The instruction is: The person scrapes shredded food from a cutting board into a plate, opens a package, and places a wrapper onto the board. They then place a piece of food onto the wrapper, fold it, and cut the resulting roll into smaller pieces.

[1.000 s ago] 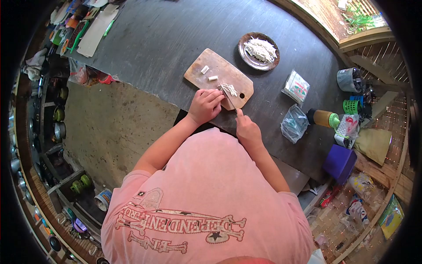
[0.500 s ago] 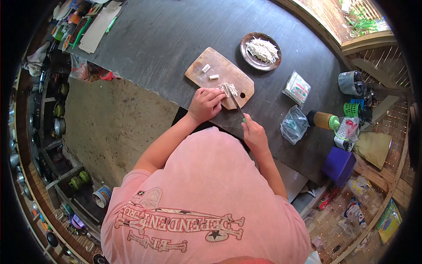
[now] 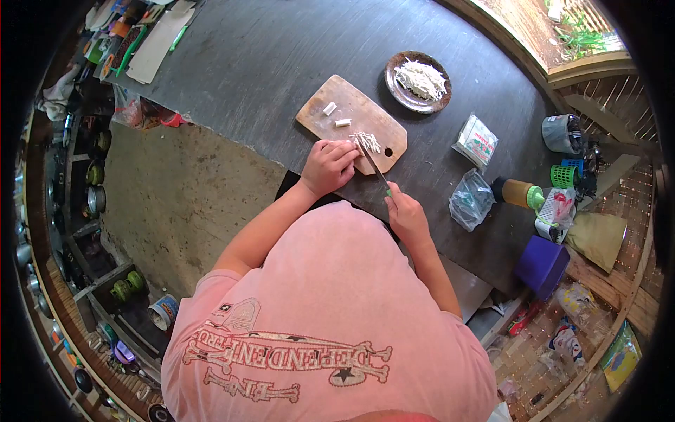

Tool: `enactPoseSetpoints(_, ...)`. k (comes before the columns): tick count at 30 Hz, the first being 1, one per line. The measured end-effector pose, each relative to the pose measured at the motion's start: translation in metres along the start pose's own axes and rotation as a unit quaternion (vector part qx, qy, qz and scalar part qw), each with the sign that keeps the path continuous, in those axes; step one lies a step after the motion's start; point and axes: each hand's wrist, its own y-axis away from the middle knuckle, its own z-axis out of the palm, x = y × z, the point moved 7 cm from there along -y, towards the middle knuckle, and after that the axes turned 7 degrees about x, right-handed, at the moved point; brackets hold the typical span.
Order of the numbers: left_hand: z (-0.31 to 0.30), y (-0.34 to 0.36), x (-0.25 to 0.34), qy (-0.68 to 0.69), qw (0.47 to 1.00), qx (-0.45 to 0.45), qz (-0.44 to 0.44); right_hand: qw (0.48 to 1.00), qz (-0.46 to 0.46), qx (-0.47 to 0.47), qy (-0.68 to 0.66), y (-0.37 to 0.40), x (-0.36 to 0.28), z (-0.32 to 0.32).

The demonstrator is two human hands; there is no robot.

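A wooden cutting board lies on the dark table. Two short white pieces rest on its middle, and a small heap of thin white strips sits near its front edge. My left hand presses down at the board's front edge beside the strips, fingers curled on a piece I cannot make out. My right hand grips a knife with a green handle, its blade angled up toward the strips.
A brown plate holds more white strips behind the board. To the right lie a white packet, a clear plastic bag, a bottle with a green cap and a purple tub. Papers and clutter cover the far left.
My right hand has drawn back toward my body with the knife, so the blade now reaches the strips from farther off. My left hand stays put.
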Motion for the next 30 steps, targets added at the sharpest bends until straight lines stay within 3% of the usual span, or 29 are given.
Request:
enactPoseSetpoints(18,-0.001,-0.001,0.001,0.0,1.0,-0.005,-0.004,1.0,0.003,-0.01,0.015,-0.003,-0.001,0.001)
enactPoseSetpoints(30,0.0,0.0,0.001,-0.003,1.0,-0.01,0.005,0.983,0.019,-0.046,0.176,-0.004,-0.006,0.015)
